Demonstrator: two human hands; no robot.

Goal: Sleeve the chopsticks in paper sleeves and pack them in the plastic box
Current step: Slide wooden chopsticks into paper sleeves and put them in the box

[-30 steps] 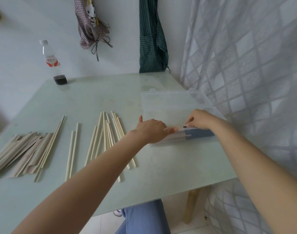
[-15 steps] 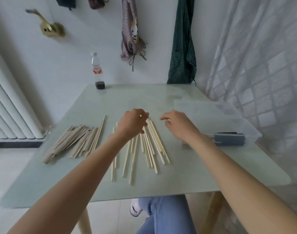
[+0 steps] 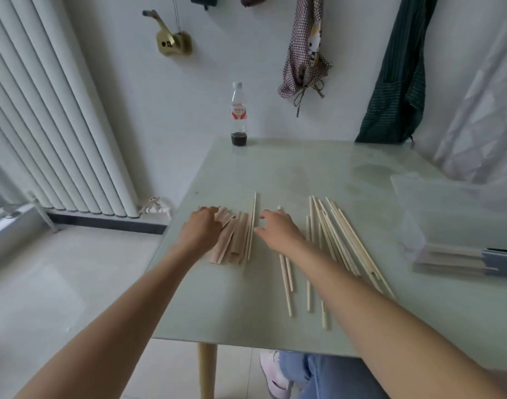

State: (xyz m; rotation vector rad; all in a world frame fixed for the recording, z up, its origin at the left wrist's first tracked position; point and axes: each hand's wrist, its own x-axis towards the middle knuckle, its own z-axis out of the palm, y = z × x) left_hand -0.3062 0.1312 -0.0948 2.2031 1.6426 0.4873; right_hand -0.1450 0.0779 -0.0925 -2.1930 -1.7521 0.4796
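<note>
A home dining corner: aprons point(image 3: 304, 53) on wall hooks, radiator point(image 3: 53, 116), glass-topped table point(image 3: 275, 174).

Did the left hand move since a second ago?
Yes. The left hand left the plastic box and crossed leftward over the loose chopsticks to the paper sleeves.

**Non-task stuff around the table**

Glass-topped table point(image 3: 275, 174), pale green, w/ a light wooden leg point(image 3: 207, 370) under the near edge. Plastic bottle point(image 3: 239, 116) stands upright at the far edge, red-and-white label, dark liquid at the bottom only. White wall behind: brass-coloured fixture point(image 3: 173, 43), checked cloth bag point(image 3: 304, 56) w/ a cartoon print, dark green striped apron point(image 3: 396, 82), all hanging. White column radiator point(image 3: 45, 110) at left, valve point(image 3: 155, 207) at its foot. Sheer patterned curtain point(image 3: 483, 105) at right. Pale tiled floor point(image 3: 45, 283). Below the table: blue jeans point(image 3: 327, 378), pink-white shoe point(image 3: 274, 375).
</note>
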